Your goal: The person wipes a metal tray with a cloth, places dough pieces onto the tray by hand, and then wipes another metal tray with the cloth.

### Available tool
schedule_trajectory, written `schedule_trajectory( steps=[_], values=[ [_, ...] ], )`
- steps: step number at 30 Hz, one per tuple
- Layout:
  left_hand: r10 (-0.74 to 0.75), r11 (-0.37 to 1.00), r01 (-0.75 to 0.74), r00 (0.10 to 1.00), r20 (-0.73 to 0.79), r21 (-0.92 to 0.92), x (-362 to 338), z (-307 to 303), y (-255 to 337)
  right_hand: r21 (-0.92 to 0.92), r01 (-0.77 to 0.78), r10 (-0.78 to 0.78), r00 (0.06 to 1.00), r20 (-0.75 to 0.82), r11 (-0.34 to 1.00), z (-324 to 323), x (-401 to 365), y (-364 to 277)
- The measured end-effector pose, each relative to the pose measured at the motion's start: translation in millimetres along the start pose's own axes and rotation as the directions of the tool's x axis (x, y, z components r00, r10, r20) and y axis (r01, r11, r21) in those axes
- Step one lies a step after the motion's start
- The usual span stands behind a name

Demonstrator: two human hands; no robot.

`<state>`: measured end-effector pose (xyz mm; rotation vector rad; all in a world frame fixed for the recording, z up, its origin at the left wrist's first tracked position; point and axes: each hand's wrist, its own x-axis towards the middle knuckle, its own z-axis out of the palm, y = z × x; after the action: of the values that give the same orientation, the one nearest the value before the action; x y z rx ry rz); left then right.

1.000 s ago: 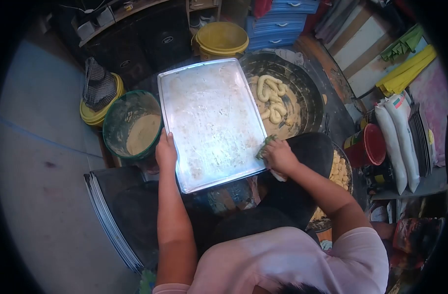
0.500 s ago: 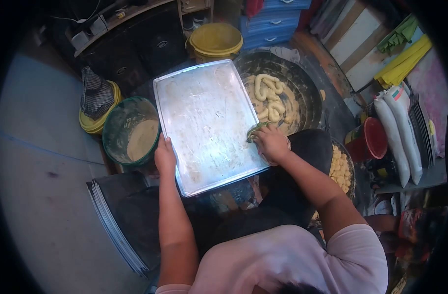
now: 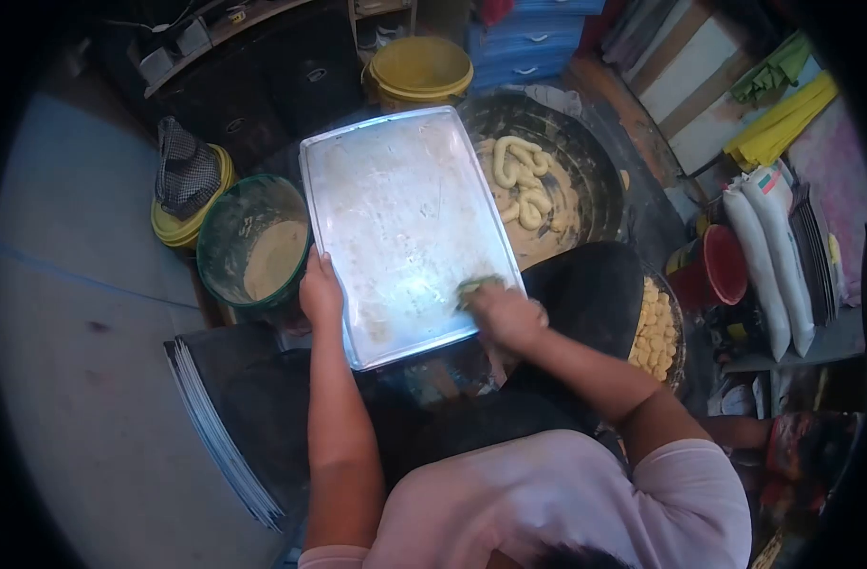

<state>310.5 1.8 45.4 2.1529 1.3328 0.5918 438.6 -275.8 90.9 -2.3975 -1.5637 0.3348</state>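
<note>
Over the person's lap [image 3: 476, 417], one metal tray [image 3: 400, 213] is held with its broad face turned up, the long sides running from near to far. At its left edge, toward the near end, is the left hand [image 3: 322, 292], whose fingers are clamped on the rim. On the near right part of the tray is the right hand [image 3: 509, 315]; it is blurred, but its fingers seem to be closed on a green cloth [image 3: 471, 287], which touches the tray's face. To the left of the tray stands a green tub [image 3: 209, 242] with pale powder [image 3: 274, 261] inside, and nearer on this side is a stack of thin flat sheets [image 3: 212, 431]. Beyond the right edge, a wide dark pan [image 3: 602, 190] carries thick dough ropes [image 3: 526, 178]. At the far side is a yellow bucket [image 3: 419, 90].
</note>
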Motion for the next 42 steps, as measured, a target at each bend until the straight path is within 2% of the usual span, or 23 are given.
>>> schedule_trajectory(
  steps=[2,3,4,6,7,8,9,11,12,14,16,20,23,25,27,28,29,30,32,34,36,38,42],
  values=[
    [-0.036,0.999,0.035,0.999,0.026,0.017,0,-4,4,0.007,0.112,-0.111,0.978,0.177,0.994,4,-5,-47],
    [-0.039,0.999,0.039,0.999,0.019,0.015,0,-3,3,-0.007,0.259,-0.258,0.965,0.048,0.966,17,-5,-60],
    [-0.031,0.999,0.031,0.999,0.022,0.029,1,-3,2,-0.009,0.267,-0.266,0.963,0.045,0.964,20,-5,-56],
    [-0.021,0.998,0.020,0.999,0.030,0.057,3,-4,-1,0.027,0.232,-0.233,0.971,0.054,0.972,18,-7,-46],
    [-0.007,0.999,0.005,1.000,0.030,0.048,3,-3,-3,0.061,0.114,-0.116,0.992,0.040,0.992,4,-9,-20],
    [0.005,1.000,-0.006,1.000,0.023,0.028,2,-1,-3,0.052,0.066,-0.068,0.997,0.034,0.996,1,-11,2],
    [0.002,1.000,-0.003,1.000,0.026,0.023,2,-2,0,-0.013,0.020,-0.020,1.000,-0.002,1.000,-4,-13,17],
    [-0.036,0.999,0.036,0.996,0.086,-0.008,2,-9,6,-0.164,0.014,-0.031,0.994,-0.106,0.986,-4,-9,44],
    [-0.037,0.999,0.038,0.996,0.086,-0.010,1,-8,6,-0.166,0.015,-0.033,0.994,-0.105,0.986,-9,2,50],
    [-0.052,0.998,0.055,0.994,0.096,-0.024,1,-9,7,-0.228,-0.085,0.053,0.988,-0.145,0.970,-20,35,60],
    [-0.018,1.000,0.018,0.998,0.057,0.002,5,-1,-1,-0.199,-0.117,0.067,0.968,-0.241,0.973,-22,81,73],
    [0.018,1.000,-0.018,0.999,0.030,0.015,4,3,-4,0.009,-0.181,0.170,0.902,-0.398,0.983,-27,172,85],
    [-0.001,1.000,0.002,1.000,0.018,-0.006,2,0,1,-0.028,-0.164,0.131,0.870,-0.476,0.986,-19,202,85],
    [-0.011,1.000,0.010,1.000,0.019,0.012,1,-1,-1,-0.094,-0.116,0.072,0.922,-0.381,0.989,-12,181,74],
    [0.017,1.000,-0.017,1.000,0.000,-0.021,4,1,-6,-0.007,-0.117,0.114,0.978,-0.177,0.993,-3,120,44],
    [0.015,0.999,-0.015,1.000,0.000,-0.028,4,2,-8,-0.019,-0.066,0.065,0.997,-0.031,0.998,-12,83,23],
    [0.005,1.000,-0.004,1.000,0.023,-0.031,5,2,-8,-0.043,0.019,-0.018,1.000,0.023,0.999,-11,48,13],
    [-0.007,0.999,0.008,0.999,0.044,-0.035,6,1,-7,-0.102,0.167,-0.170,0.985,-0.021,0.981,9,20,23],
    [-0.002,0.999,0.005,0.998,0.067,-0.049,7,-3,-5,-0.083,0.201,-0.207,0.976,-0.070,0.976,-6,2,17],
    [0.005,0.999,0.000,0.996,0.093,-0.053,5,-4,-6,-0.164,0.017,-0.018,1.000,-0.009,0.986,-21,10,22],
    [0.017,0.996,-0.008,0.995,0.100,-0.093,5,-3,-8,-0.262,-0.153,0.138,0.988,-0.075,0.953,-23,51,42],
    [0.010,0.997,-0.001,0.994,0.105,-0.083,5,-4,-6,-0.307,-0.170,0.103,0.969,-0.225,0.936,-26,106,68],
    [0.013,0.995,-0.003,0.996,0.092,-0.101,7,0,-10,-0.304,-0.229,0.154,0.955,-0.252,0.925,-43,229,115]
  ],
)
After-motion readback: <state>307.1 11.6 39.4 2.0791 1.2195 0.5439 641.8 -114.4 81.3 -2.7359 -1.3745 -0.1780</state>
